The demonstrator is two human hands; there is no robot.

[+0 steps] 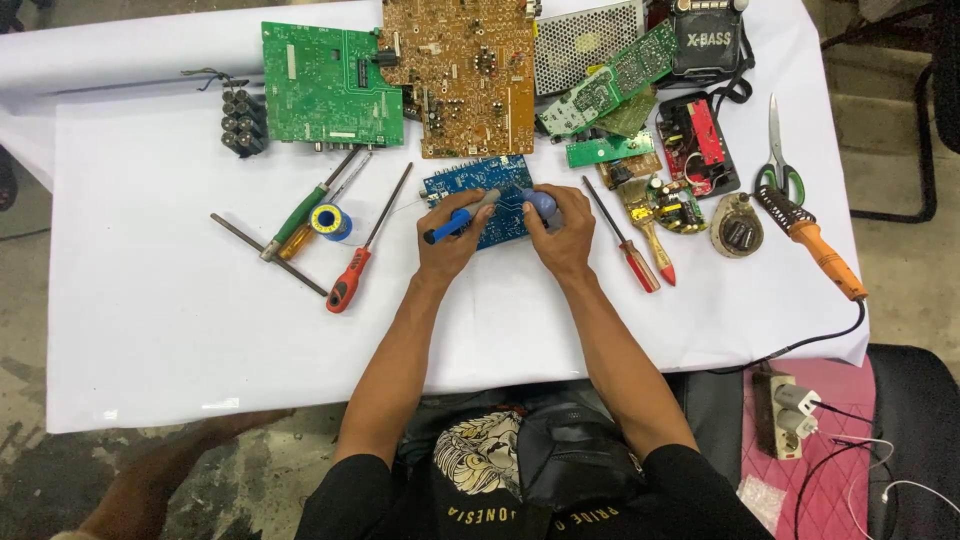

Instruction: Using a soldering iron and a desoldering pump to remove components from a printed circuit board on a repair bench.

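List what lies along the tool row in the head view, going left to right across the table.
Green-handled screwdriver → solder spool → red-handled screwdriver → left hand holding blue tool → right hand on blue bulb → paintbrush → orange soldering iron.

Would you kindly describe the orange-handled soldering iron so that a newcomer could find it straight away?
Start at the white-covered table and go to its right edge, just below the green-handled scissors. The soldering iron lies there slanted, its dark coiled tip beside a round grey stand. Unlike the red-handled screwdrivers nearby, it has an orange handle trailing a black cord off the table.
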